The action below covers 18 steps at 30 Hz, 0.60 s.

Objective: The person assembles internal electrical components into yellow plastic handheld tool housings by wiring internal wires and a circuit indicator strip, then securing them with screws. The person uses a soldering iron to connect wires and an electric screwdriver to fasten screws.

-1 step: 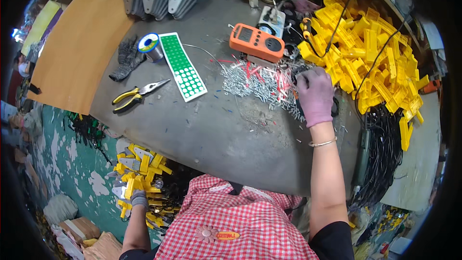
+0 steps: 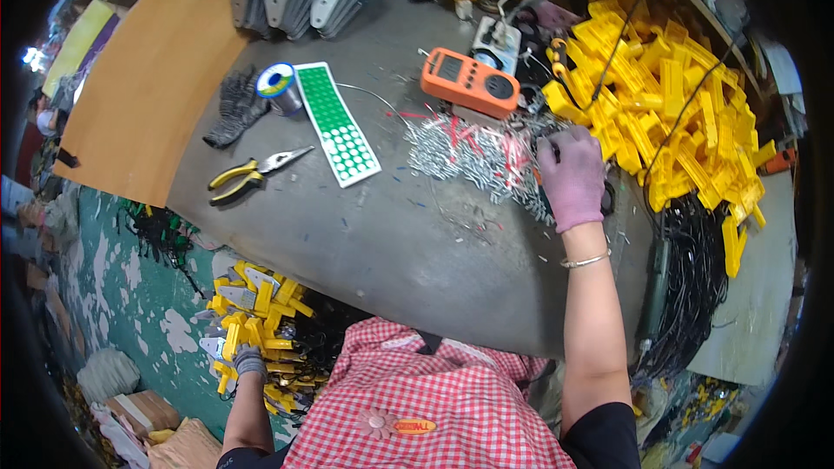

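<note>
My left hand, in a grey glove, is low at the left, against a heap of yellow plastic parts with grey metal plates. Its fingers seem closed on a yellow plastic part, though they are partly hidden. Over the right end of a pile of small screws is my right hand, in a lilac glove. The right fingers are curled and pinched together beside dark small parts; what they hold is hidden. Red and white small pieces lie among the screws.
Behind the screws stands an orange meter. Yellow plastic housings are heaped at the right, above black cables. Pliers, a solder spool, a green sticker sheet and a grey glove lie at the left.
The whole view has shifted slightly, so the table things appear a little further right and lower. Both hands stay at the same places.
</note>
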Motion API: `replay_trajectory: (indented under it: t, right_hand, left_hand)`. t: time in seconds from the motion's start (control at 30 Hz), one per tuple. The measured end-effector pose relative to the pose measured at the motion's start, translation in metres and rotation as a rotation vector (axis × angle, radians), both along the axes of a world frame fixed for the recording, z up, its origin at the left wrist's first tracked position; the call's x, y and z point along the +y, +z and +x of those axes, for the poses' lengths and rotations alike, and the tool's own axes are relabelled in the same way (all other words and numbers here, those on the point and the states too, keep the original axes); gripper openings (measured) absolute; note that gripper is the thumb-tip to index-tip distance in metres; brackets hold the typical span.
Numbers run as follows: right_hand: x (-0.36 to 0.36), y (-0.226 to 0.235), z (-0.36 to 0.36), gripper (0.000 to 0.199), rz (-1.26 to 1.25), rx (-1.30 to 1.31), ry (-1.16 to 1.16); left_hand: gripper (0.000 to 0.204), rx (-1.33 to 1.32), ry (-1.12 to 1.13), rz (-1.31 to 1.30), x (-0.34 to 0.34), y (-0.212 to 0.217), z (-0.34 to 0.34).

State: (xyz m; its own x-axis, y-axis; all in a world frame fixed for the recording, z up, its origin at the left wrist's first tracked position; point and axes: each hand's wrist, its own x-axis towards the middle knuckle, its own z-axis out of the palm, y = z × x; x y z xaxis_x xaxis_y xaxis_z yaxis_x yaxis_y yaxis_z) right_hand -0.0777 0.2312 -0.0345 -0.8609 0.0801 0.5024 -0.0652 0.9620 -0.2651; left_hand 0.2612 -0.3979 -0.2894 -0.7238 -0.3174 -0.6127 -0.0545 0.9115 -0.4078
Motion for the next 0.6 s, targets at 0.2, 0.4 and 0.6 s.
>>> replay_trajectory:
  t: [0.2, 0.4, 0.6]
  right_hand:
    - [-0.019, 0.004, -0.016, 0.044, 0.294, -0.29, -0.309]
    - [0.006, 0.015, -0.006, 0.034, -0.15, -0.373, -0.32]
    - [-0.018, 0.044, 0.092, 0.013, -0.472, -0.315, -0.005]
  left_hand:
    - [0.043, -0.017, 0.383, 0.452, -0.032, 0.097, -0.111]
    - [0.045, -0.136, -0.009, 1.602, 0.143, 0.348, -0.328]
    - [0.032, 1.345, 0.017, 1.047, 0.175, 0.309, -0.54]
